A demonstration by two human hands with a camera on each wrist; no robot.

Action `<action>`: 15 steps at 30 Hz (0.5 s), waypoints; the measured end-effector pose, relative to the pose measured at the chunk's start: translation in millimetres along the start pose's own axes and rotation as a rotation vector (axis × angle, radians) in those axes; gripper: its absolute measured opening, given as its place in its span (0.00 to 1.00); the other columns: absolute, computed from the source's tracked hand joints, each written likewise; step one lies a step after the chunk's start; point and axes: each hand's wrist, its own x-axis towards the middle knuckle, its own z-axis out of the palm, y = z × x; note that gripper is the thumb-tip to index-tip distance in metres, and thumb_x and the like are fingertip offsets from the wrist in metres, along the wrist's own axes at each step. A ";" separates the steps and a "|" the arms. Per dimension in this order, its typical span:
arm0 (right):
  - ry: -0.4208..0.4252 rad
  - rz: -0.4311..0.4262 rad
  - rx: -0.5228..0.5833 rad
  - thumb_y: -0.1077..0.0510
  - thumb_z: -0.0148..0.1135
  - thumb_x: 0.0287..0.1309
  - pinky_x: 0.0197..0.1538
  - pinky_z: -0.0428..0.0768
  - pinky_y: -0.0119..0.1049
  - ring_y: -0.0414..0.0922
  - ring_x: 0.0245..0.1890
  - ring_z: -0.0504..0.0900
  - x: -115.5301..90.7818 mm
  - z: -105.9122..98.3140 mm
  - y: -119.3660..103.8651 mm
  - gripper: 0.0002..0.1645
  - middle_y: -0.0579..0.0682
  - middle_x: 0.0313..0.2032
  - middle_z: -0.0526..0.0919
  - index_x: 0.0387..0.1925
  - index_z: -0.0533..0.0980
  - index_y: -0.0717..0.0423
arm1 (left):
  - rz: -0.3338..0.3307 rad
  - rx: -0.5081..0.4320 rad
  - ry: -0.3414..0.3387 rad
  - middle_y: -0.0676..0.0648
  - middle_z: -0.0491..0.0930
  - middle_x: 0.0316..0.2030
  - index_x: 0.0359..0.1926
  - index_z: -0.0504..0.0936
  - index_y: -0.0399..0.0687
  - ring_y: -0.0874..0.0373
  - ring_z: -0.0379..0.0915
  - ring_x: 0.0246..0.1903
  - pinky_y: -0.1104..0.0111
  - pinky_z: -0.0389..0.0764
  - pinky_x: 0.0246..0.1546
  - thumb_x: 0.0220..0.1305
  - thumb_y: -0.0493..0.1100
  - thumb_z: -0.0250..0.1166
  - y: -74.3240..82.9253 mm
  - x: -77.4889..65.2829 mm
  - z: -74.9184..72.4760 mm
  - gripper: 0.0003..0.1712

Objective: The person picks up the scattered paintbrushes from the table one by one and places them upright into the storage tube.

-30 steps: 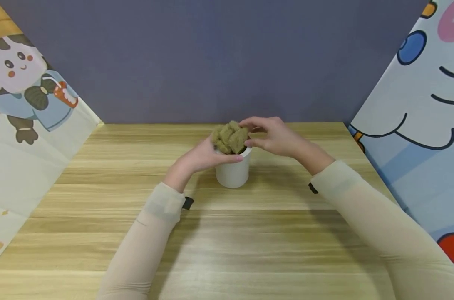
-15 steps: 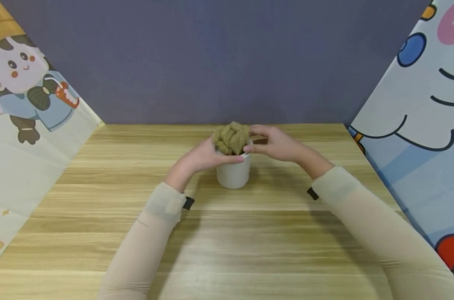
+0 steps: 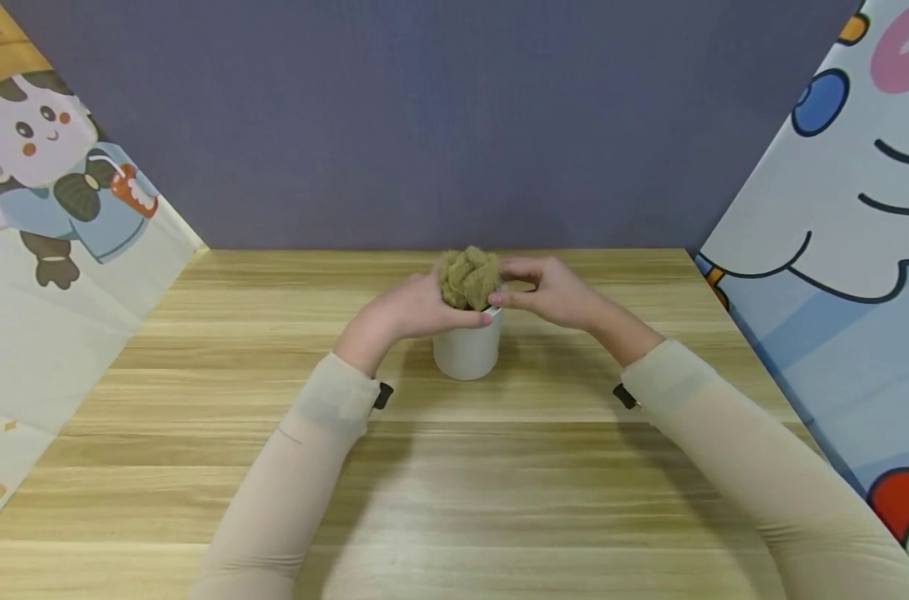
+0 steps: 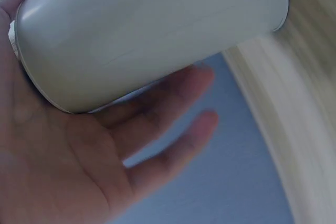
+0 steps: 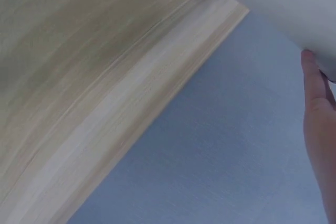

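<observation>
A white cylindrical pot (image 3: 465,354) stands upright near the back of the wooden table. Bunched, fuzzy brown cloth (image 3: 469,279) mounds above its rim. My left hand (image 3: 420,307) holds the pot at the rim from the left, thumb along the front; its fingers are hidden behind the cloth in the head view. In the left wrist view, the fingers (image 4: 181,90) lie along the pot's wall, with the palm by the rim. From the right, my right hand (image 3: 555,293) grips the rim, thumb in front beside the cloth. One of its fingers (image 5: 315,82) touches the wall in the right wrist view.
A dark grey-blue panel (image 3: 394,125) rises behind the table's back edge. Cartoon-printed sheets flank the wooden table (image 3: 499,500), one on the left (image 3: 124,275) and one on the right (image 3: 784,325).
My right hand's fingers have come down from the cloth to the rim. My left hand has shifted slightly right, nudging the left side of the cloth inward. The pot has stayed nearly in place.
</observation>
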 end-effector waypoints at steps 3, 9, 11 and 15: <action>-0.015 -0.008 0.007 0.54 0.69 0.73 0.72 0.78 0.55 0.56 0.77 0.71 -2.7 -0.9 -1.8 0.32 0.57 0.74 0.76 0.74 0.74 0.56 | -0.027 0.066 0.005 0.42 0.71 0.75 0.87 0.41 0.58 0.42 0.75 0.69 0.43 0.78 0.67 0.56 0.81 0.68 4.2 -1.4 -0.1 0.72; -0.047 0.010 0.003 0.51 0.66 0.75 0.75 0.75 0.59 0.56 0.79 0.68 -9.8 -5.8 -1.1 0.33 0.55 0.77 0.71 0.77 0.71 0.51 | 0.055 0.029 0.071 0.44 0.73 0.73 0.85 0.49 0.61 0.45 0.77 0.67 0.46 0.81 0.64 0.54 0.83 0.68 2.4 5.4 10.0 0.69; -0.047 0.023 -0.004 0.51 0.65 0.76 0.75 0.73 0.60 0.56 0.79 0.68 -11.9 -8.1 0.4 0.34 0.54 0.78 0.71 0.77 0.70 0.50 | 0.085 -0.014 0.095 0.44 0.72 0.74 0.85 0.51 0.62 0.45 0.77 0.68 0.47 0.82 0.63 0.53 0.83 0.69 1.3 8.4 14.4 0.68; -0.052 0.051 -0.011 0.50 0.64 0.77 0.77 0.70 0.63 0.59 0.80 0.65 -16.5 -12.2 4.8 0.36 0.55 0.80 0.67 0.80 0.66 0.51 | 0.102 -0.043 0.135 0.44 0.73 0.74 0.84 0.54 0.64 0.44 0.77 0.68 0.46 0.82 0.63 0.51 0.84 0.70 4.0 11.4 21.0 0.68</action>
